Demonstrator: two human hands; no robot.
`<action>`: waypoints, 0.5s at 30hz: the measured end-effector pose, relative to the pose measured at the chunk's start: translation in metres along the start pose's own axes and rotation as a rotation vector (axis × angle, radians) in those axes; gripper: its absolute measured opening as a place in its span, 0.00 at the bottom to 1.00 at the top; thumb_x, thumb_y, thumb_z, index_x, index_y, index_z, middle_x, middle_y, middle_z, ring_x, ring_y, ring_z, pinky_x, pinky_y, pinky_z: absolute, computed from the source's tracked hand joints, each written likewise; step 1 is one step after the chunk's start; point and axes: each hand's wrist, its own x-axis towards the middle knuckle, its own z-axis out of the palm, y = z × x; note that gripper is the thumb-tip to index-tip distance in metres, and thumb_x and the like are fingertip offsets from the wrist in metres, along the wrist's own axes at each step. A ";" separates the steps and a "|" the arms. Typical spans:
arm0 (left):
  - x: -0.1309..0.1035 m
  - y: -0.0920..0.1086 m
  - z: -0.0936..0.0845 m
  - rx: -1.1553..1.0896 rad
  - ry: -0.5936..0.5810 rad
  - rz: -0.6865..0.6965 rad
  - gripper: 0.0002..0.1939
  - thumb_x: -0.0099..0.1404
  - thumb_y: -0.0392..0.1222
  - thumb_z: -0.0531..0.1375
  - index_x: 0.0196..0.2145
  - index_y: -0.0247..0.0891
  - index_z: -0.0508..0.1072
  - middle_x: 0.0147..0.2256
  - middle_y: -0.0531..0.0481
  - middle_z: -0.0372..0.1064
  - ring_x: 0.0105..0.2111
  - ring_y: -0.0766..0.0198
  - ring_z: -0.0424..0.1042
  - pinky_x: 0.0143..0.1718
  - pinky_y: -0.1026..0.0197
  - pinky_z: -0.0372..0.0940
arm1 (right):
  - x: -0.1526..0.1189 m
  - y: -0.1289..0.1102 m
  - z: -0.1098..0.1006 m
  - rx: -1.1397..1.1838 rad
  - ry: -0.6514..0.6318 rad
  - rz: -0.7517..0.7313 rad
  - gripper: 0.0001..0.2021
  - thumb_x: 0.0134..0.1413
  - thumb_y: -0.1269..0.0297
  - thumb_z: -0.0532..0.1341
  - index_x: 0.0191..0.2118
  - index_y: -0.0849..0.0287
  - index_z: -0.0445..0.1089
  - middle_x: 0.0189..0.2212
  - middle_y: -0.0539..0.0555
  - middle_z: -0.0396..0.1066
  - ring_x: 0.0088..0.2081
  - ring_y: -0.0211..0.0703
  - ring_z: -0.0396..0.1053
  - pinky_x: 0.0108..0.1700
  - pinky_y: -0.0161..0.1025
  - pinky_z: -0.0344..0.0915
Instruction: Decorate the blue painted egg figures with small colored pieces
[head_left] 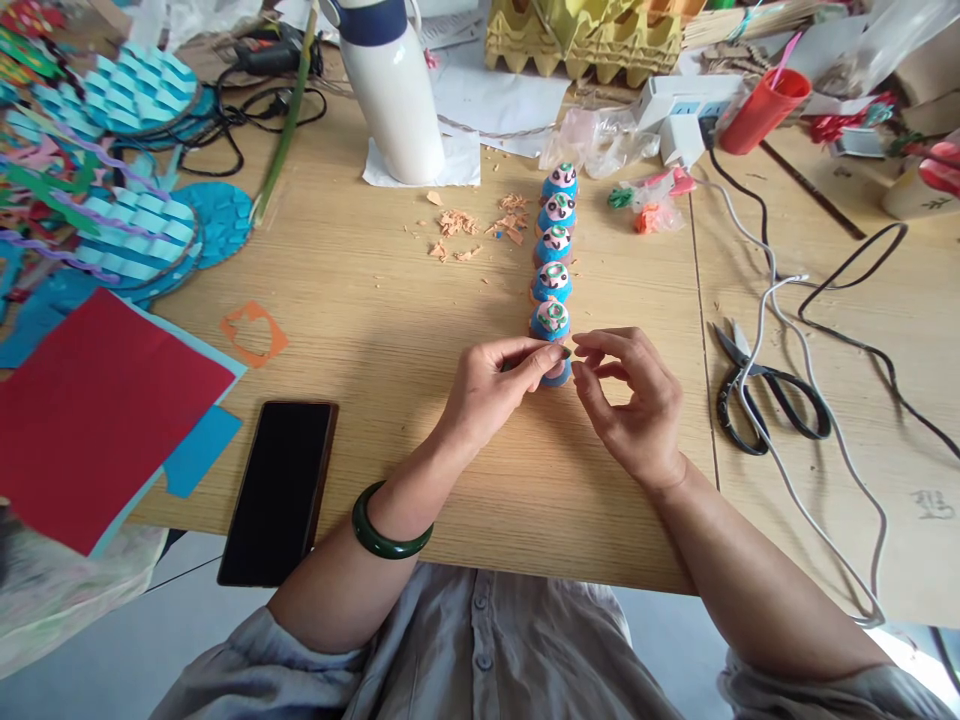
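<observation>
A row of small blue figures [553, 278] with pale pink tops and green and dark clay details stands on the table, running away from me. My left hand [499, 378] pinches a small dark green bit [566, 352], seemingly clay, between thumb and index finger. Directly below those fingertips is the nearest blue figure [556, 378], partly covered by the hand. My right hand [630, 400] is just to the right, fingers curved, with thumb and index tips apart and nothing visible between them.
Scissors [772, 385] and a white cable [817, 390] lie to the right. A phone [277, 490], red paper [112, 410] and blue paper crafts [142, 230] are on the left. Behind stand a white bottle [397, 100], orange shavings [457, 222], egg trays [585, 40] and a red cup [765, 110].
</observation>
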 end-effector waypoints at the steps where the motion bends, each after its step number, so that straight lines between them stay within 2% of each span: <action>1: 0.000 0.000 0.000 -0.018 -0.003 -0.016 0.17 0.62 0.56 0.69 0.32 0.37 0.84 0.20 0.56 0.60 0.20 0.73 0.54 0.20 0.65 0.49 | 0.000 0.000 0.000 0.001 -0.007 -0.016 0.12 0.62 0.70 0.65 0.50 0.52 0.74 0.41 0.53 0.74 0.38 0.39 0.73 0.34 0.37 0.77; 4: -0.001 0.000 0.000 -0.061 -0.027 -0.072 0.18 0.60 0.57 0.70 0.33 0.37 0.83 0.20 0.57 0.58 0.19 0.74 0.53 0.18 0.65 0.46 | 0.001 0.002 0.000 0.002 -0.022 -0.049 0.13 0.61 0.70 0.67 0.51 0.53 0.74 0.44 0.55 0.74 0.39 0.39 0.74 0.34 0.37 0.77; 8: 0.000 0.000 0.000 -0.083 -0.043 -0.095 0.19 0.59 0.58 0.71 0.31 0.36 0.82 0.20 0.56 0.58 0.19 0.74 0.52 0.18 0.65 0.45 | 0.001 0.001 0.001 -0.017 -0.017 -0.034 0.09 0.63 0.69 0.65 0.48 0.52 0.75 0.43 0.54 0.75 0.38 0.40 0.75 0.33 0.38 0.78; 13: 0.000 0.000 0.000 -0.117 -0.072 -0.127 0.19 0.62 0.56 0.69 0.26 0.36 0.80 0.21 0.55 0.59 0.18 0.74 0.52 0.18 0.65 0.45 | 0.001 -0.001 0.000 -0.021 -0.011 -0.009 0.07 0.65 0.69 0.63 0.46 0.52 0.75 0.42 0.54 0.76 0.37 0.39 0.74 0.33 0.39 0.79; 15: 0.000 -0.001 0.000 -0.125 -0.087 -0.129 0.16 0.62 0.53 0.69 0.30 0.37 0.82 0.21 0.55 0.60 0.19 0.74 0.53 0.18 0.65 0.45 | 0.001 -0.001 0.000 -0.009 -0.003 -0.009 0.08 0.65 0.69 0.63 0.46 0.52 0.75 0.42 0.53 0.75 0.36 0.39 0.74 0.33 0.38 0.78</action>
